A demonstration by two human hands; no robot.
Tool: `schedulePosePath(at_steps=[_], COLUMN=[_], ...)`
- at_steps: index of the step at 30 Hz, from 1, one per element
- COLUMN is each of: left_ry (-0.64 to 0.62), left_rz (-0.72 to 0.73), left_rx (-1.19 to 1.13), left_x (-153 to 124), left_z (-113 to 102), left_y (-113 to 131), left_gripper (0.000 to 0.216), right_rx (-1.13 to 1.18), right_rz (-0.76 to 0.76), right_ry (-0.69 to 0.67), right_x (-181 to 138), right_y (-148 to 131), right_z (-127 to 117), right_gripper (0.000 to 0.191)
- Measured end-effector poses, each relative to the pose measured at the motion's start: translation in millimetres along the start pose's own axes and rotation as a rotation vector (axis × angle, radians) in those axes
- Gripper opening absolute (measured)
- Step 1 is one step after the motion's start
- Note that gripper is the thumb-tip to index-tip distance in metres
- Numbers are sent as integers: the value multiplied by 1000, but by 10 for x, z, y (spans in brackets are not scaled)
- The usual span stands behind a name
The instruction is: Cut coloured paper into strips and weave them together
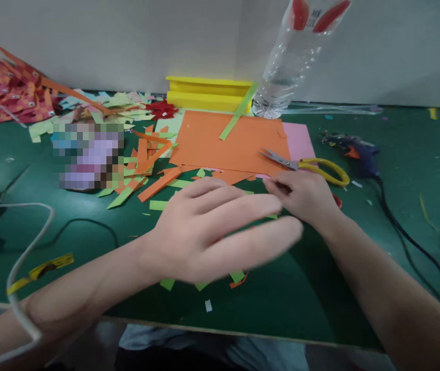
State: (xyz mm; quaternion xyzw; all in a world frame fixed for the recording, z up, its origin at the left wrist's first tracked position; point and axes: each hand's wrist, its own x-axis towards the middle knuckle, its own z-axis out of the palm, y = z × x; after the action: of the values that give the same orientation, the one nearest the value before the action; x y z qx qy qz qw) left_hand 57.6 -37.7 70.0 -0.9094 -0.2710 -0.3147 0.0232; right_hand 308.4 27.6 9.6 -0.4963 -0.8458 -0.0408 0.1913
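Observation:
My left hand lies over the green table with its fingers stretched out to the right, covering small green and orange paper scraps. My right hand sits just beyond its fingertips, fingers curled together near the edge of an orange paper sheet; what they pinch is hidden. Yellow-handled scissors lie on the sheet just behind my right hand.
Orange and green paper strips litter the left middle. Yellow folded card and a clear plastic bottle stand at the back. A blue glue gun with a black cord lies right. Red woven paper pieces are far left.

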Motion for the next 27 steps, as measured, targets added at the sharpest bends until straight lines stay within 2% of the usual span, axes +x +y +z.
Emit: schedulePosePath(at_steps=[1, 2, 6, 11, 14, 16, 18, 23, 27], left_ry=[87, 67, -129, -252, -267, -256, -245, -226, -199], left_rz=[126, 172, 116, 83, 62, 50, 46, 45, 39], left_rx=[53, 104, 178, 147, 136, 142, 153, 177, 167], left_x=[-9, -28, -163, -297, -330, -345, -362, -404, -407], left_z=[85, 167, 396, 472, 479, 487, 500, 532, 520], left_y=[-29, -63, -214, -360, -401, -415, -428, -499, -572], left_gripper=[25, 23, 18, 17, 18, 20, 22, 22, 24], right_rx=[-31, -66, -171, -116, -78, -107, -101, -87, -95], right_rz=[-1, -6, 18, 177, 158, 203, 233, 342, 455], right_ry=[10, 27, 104, 197, 100, 29, -34, -82, -149], right_x=[2, 2, -50, -202, -258, -271, -275, -274, -262], right_y=[18, 37, 118, 267, 415, 517, 599, 667, 685], right_z=[-13, -31, -152, -219, -178, -148, -132, -156, -203], right_gripper=[42, 43, 41, 20, 26, 37, 38, 45, 57])
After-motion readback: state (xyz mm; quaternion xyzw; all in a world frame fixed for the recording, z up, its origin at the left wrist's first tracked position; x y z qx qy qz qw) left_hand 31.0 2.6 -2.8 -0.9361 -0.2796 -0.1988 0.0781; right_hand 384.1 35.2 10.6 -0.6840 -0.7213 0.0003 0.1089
